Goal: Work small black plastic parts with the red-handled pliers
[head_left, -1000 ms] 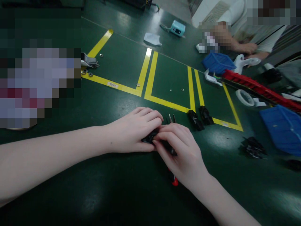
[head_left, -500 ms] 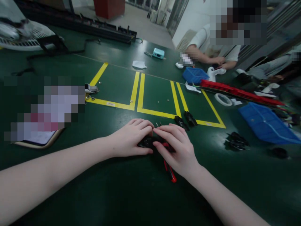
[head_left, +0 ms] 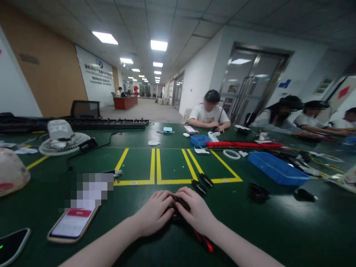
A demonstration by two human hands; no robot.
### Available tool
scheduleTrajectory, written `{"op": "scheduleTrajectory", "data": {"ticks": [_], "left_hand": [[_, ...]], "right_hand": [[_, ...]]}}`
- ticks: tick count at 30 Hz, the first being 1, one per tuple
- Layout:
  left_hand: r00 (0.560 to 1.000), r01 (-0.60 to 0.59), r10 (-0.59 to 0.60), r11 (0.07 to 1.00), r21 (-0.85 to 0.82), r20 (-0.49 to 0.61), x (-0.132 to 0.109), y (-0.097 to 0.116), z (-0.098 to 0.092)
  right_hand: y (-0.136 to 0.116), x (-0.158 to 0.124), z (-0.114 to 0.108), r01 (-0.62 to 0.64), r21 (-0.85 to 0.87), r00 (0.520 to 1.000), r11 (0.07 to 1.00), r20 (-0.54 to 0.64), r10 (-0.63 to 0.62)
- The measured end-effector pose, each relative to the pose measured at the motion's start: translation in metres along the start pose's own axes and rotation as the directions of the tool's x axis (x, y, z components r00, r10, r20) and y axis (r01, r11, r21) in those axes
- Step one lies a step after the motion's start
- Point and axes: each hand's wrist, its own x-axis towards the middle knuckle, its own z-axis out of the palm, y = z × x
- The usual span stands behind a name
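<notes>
In front of me on the green table, my left hand point(head_left: 155, 212) and my right hand point(head_left: 197, 212) meet with curled fingers round a small black plastic-looking part point(head_left: 181, 202). Most of that part is hidden by the fingers, so its exact kind cannot be made out. From beneath my right hand sticks out the red and black handle of a hand tool point(head_left: 206, 244); its head is covered. Two similar-looking black parts point(head_left: 199, 187) lie just beyond my hands, at the yellow tape.
A phone point(head_left: 71, 224) lies left of my arm, a fan point(head_left: 65, 142) behind it. On the right are a blue bin point(head_left: 278, 168), more black pieces point(head_left: 258, 192) and a red strip point(head_left: 247, 145). Yellow tape point(head_left: 169, 181) marks the table. Several people sit at the far right.
The camera view has tilted up and levelled, now showing the room and ceiling. My hands remain together at the black part, with my right hand drawn closer over it.
</notes>
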Motion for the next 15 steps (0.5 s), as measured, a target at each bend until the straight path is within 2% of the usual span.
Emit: {"op": "scheduleTrajectory", "data": {"ticks": [9,15], "left_hand": [[0.998,0.023,-0.023,1.000,0.003,-0.067,0.000,0.002,0.007],[0.976,0.151,-0.147,0.988,0.014,-0.162,0.006,-0.001,0.015]], "right_hand": [[-0.002,-0.004,-0.003,-0.056,0.047,0.998,0.997,0.035,0.054],[0.003,-0.005,0.001,-0.078,0.065,0.996,0.995,0.049,0.075]]}}
